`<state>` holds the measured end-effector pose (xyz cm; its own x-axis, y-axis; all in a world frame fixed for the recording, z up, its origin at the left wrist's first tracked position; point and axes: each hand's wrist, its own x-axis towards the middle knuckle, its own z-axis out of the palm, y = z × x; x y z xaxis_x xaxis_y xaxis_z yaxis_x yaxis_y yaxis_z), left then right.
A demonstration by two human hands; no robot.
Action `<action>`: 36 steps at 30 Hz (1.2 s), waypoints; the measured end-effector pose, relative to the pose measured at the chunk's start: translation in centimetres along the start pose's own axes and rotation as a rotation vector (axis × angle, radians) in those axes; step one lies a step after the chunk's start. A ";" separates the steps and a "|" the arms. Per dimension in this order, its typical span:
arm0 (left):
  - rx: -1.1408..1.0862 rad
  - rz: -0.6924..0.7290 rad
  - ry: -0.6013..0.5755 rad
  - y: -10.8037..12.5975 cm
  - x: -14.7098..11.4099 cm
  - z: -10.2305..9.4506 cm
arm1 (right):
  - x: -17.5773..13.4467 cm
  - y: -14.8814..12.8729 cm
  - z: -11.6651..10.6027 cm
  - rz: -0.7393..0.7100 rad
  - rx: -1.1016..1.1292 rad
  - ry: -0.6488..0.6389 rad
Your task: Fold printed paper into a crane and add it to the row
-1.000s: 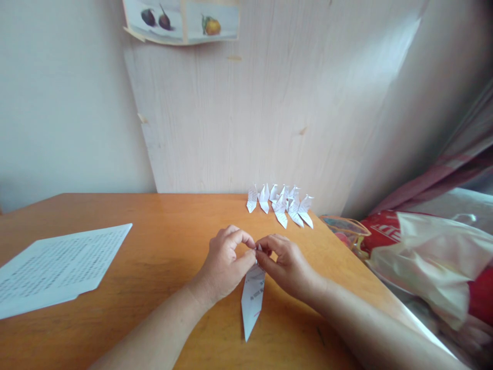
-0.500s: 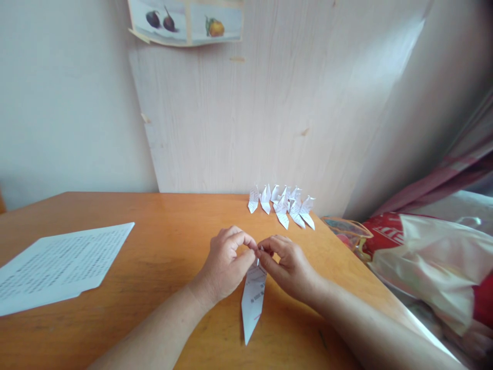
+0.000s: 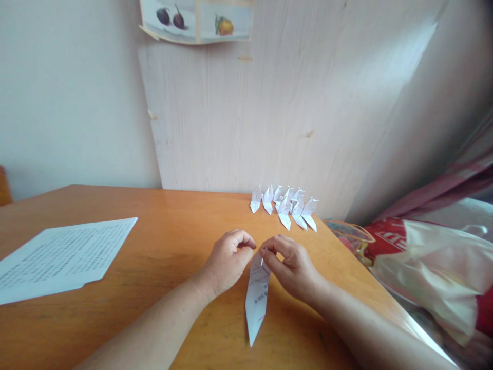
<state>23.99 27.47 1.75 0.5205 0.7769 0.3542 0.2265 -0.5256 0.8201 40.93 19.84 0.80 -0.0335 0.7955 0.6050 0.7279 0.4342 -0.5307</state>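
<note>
A folded white paper crane with printed marks stands before me, its long pointed wing stretching toward me. My right hand pinches a small folded tip of it at the far end between thumb and forefinger. Just to the left is my left hand, off the paper, its forefinger and thumb curled with a small gap between the tips and nothing seen in them. The far side of the crane is hidden behind my right fingers.
Several finished paper cranes stand at the table's back right. Printed sheets lie at the left. A pale panel with taped fruit pictures rises behind. Beyond the right edge are red and cream bags.
My left fingers have let go of the crane's tip and drawn slightly left. My right hand keeps its pinch. The whole view has shifted a little.
</note>
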 end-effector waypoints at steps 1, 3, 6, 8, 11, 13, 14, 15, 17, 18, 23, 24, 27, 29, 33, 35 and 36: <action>0.006 0.001 -0.003 0.0 0.0 0.0 | 0.0 0.0 -0.1 0.003 -0.003 0.001; 0.008 0.001 -0.008 0.1 0.0 0.1 | 0.0 -0.1 -0.2 0.011 -0.007 0.007; -0.010 -0.015 -0.016 0.2 0.0 0.1 | 0.1 -0.2 -0.2 0.030 0.006 0.021; -0.028 -0.027 -0.022 0.2 0.0 0.0 | 0.1 -0.1 -0.1 0.063 0.030 0.015; -0.053 -0.039 -0.028 0.0 0.0 0.0 | 0.0 0.3 0.2 0.113 0.069 -0.035; -0.064 -0.044 -0.031 -0.1 0.0 -0.1 | -0.2 0.6 0.3 0.124 0.083 -0.077; -0.066 -0.047 -0.029 -0.2 0.0 -0.1 | -0.3 0.6 0.4 0.124 0.086 -0.091; -0.067 -0.049 -0.028 -0.3 0.0 -0.1 | -0.3 0.7 0.4 0.124 0.087 -0.101; -0.068 -0.044 -0.024 -0.4 0.0 -0.2 | -0.4 0.6 0.3 0.123 0.085 -0.112; -0.071 -0.040 -0.025 -0.4 0.0 -0.2 | -0.4 0.6 0.3 0.125 0.083 -0.118; -0.103 -0.044 -0.027 0.0 -0.1 -0.3 | -0.2 0.3 0.1 0.134 0.079 -0.176; -0.108 -0.047 -0.025 0.1 -0.2 -0.3 | -0.2 0.3 0.1 0.131 0.081 -0.182; -0.104 -0.058 -0.034 0.3 -0.3 -0.2 | -0.2 0.6 0.3 0.128 0.083 -0.177; -0.094 -0.066 -0.047 0.3 -0.4 -0.2 | -0.3 0.9 0.5 0.129 0.071 -0.162; -0.085 -0.084 -0.082 0.0 -0.4 -0.1 | -0.5 1.6 0.9 0.119 0.046 -0.128; -0.085 -0.084 -0.087 -0.1 -0.4 0.0 | -0.6 1.7 1.1 0.118 0.043 -0.121; -0.087 -0.081 -0.088 -0.1 -0.4 0.0 | -0.6 1.7 1.1 0.119 0.043 -0.122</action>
<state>23.75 27.25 1.52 0.5744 0.7800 0.2481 0.2005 -0.4279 0.8813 41.47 20.57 -1.13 -0.0336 0.8869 0.4607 0.7017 0.3492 -0.6211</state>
